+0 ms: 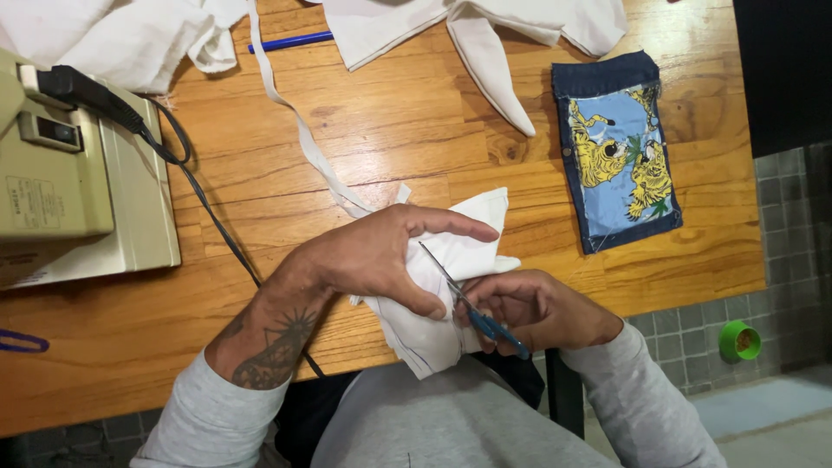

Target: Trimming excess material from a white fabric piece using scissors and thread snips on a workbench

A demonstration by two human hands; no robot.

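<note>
My left hand grips a folded piece of white cloth at the near edge of the wooden table. A long narrow strip of the same white cloth trails from it toward the far left. My right hand holds blue-handled scissors, whose blades point up and left into the cloth, just beside my left thumb. Both forearms wear grey sleeves, and the left wrist bears a tattoo.
A beige sewing machine with a black cable stands at the left. More white fabric and a blue pen lie at the back. A denim patch with yellow tigers lies right. A green spool sits on the tiled floor.
</note>
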